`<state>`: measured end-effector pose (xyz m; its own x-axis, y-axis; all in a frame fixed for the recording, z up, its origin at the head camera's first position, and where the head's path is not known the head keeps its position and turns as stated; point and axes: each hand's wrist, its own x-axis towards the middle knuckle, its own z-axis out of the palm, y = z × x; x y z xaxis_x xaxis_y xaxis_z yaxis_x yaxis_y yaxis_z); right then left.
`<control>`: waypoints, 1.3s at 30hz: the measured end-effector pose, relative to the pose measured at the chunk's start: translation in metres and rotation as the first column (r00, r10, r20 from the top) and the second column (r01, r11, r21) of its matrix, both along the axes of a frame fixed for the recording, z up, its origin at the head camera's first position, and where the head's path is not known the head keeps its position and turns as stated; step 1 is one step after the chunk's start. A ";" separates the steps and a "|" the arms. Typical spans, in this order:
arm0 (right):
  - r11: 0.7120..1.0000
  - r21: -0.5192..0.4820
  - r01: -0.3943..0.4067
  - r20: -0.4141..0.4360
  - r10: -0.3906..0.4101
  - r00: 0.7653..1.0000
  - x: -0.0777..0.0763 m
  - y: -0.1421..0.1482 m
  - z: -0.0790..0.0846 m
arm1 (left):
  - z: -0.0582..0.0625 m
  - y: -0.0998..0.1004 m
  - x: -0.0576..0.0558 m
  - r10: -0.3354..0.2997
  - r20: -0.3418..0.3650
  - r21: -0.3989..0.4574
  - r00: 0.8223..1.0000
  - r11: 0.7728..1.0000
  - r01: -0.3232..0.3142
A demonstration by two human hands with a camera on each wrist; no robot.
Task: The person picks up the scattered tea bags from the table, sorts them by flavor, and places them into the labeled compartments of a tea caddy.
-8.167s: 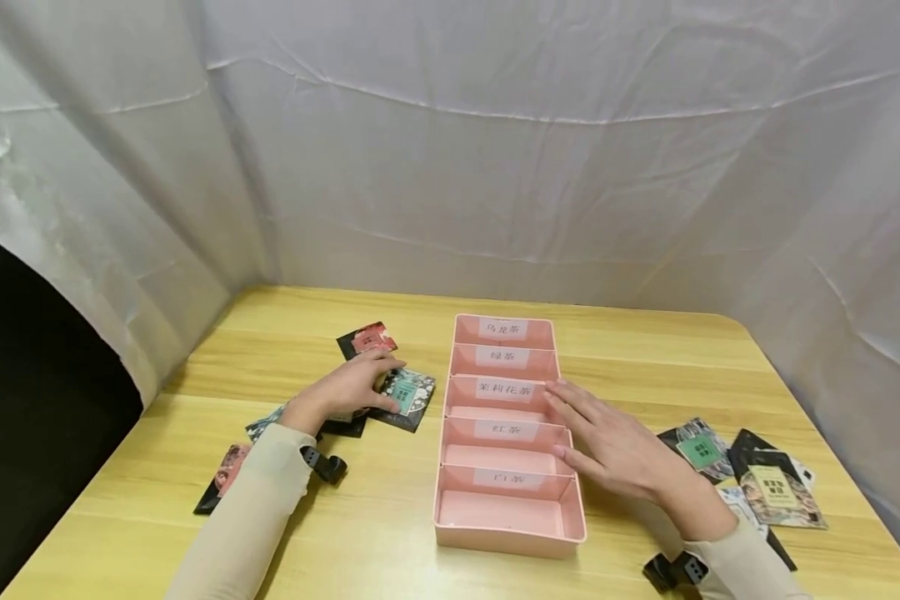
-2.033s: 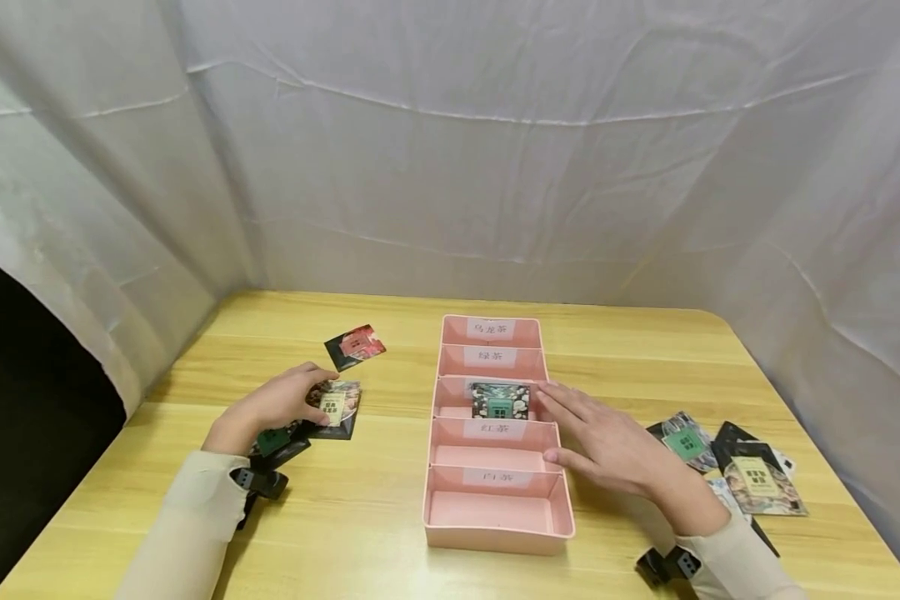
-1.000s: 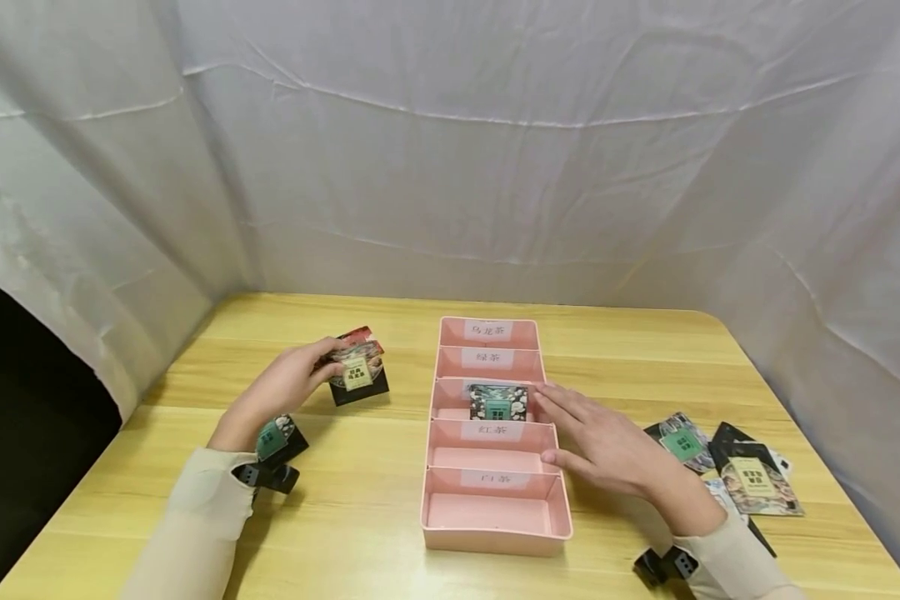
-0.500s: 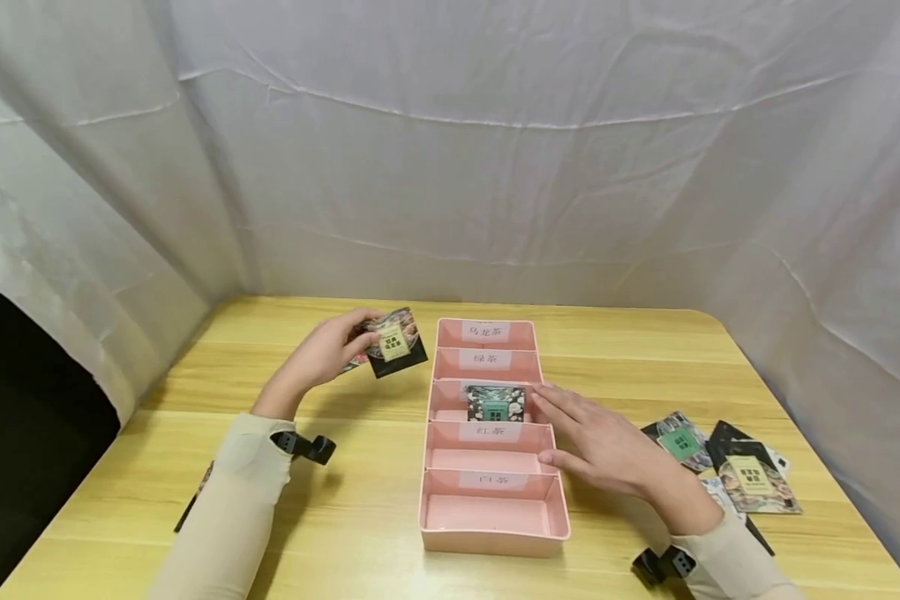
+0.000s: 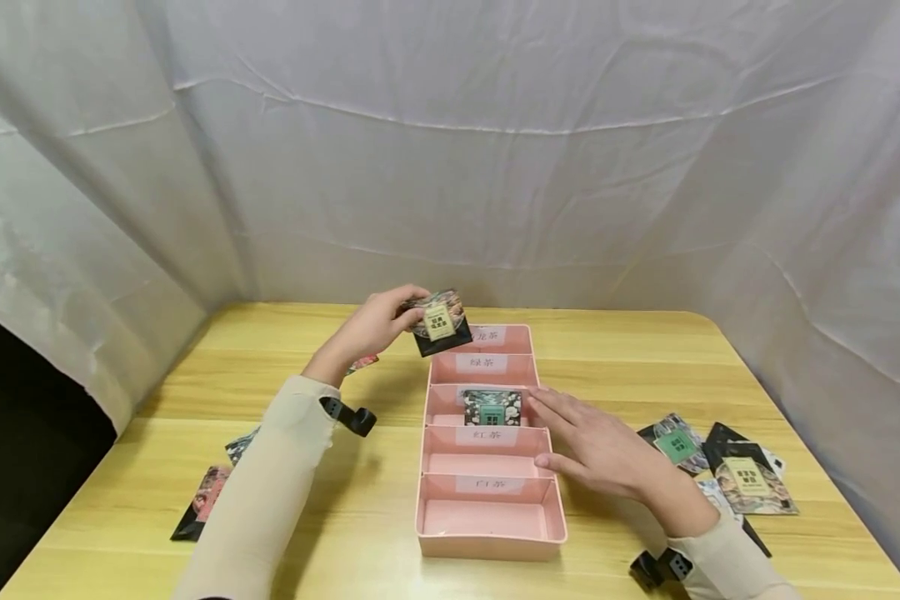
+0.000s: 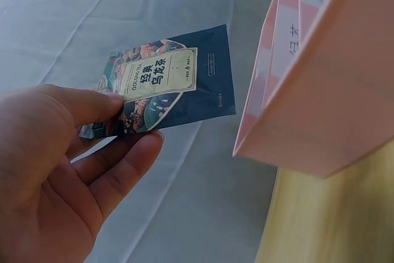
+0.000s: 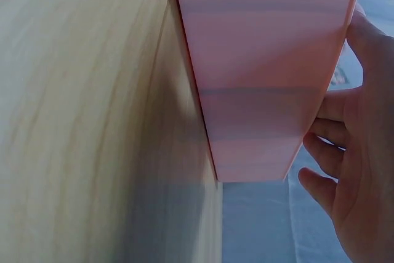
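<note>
My left hand (image 5: 371,327) pinches an oolong tea sachet (image 5: 441,323) between thumb and fingers, raised beside the far-left corner of the pink divided box (image 5: 491,547). In the left wrist view the sachet's black end points toward the box wall, with its yellow label facing up. My right hand (image 5: 603,450) rests on the box's right rim, fingers mostly straight; in the right wrist view its fingertips lie along the rim. A sachet with a green label and white flowers (image 5: 492,407) stands in the middle compartment. Paper labels mark the compartments.
Left of the box lie a red-label sachet (image 5: 204,502), a sachet partly hidden by my sleeve (image 5: 242,444) and another red one (image 5: 362,363) behind the left wrist. Several overlapping sachets (image 5: 753,479) lie at the right. A pale curtain (image 5: 487,208) hangs behind the table.
The green-label sachet went from the left table into the middle compartment. My left hand then picked up the oolong sachet and carried it right and away, up to the box. The right hand stayed.
</note>
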<state>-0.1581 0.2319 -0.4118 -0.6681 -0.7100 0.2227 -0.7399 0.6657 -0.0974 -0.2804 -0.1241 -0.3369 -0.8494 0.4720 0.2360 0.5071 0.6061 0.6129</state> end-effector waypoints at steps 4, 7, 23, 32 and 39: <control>1.000 0.003 0.002 -0.001 -0.002 1.000 0.000 -0.001 -0.001 | 0.003 0.015 -0.010 -0.008 0.003 -0.019 1.000 1.000 0.008; 1.000 0.007 0.005 -0.003 -0.005 1.000 0.000 -0.001 0.000 | 0.003 0.025 -0.018 -0.012 0.009 -0.020 1.000 1.000 0.012; 1.000 0.005 0.016 0.003 -0.016 1.000 0.001 -0.002 0.000 | -0.016 0.061 -0.043 -0.095 0.152 -0.092 0.984 0.990 0.110; 1.000 0.001 0.007 0.002 -0.007 1.000 0.002 -0.005 0.001 | -0.021 0.078 -0.043 -0.145 0.157 -0.203 0.977 0.963 0.175; 1.000 0.001 -0.006 -0.011 0.006 1.000 0.000 -0.006 0.000 | -0.022 0.087 -0.038 -0.208 0.202 -0.229 0.957 0.940 0.252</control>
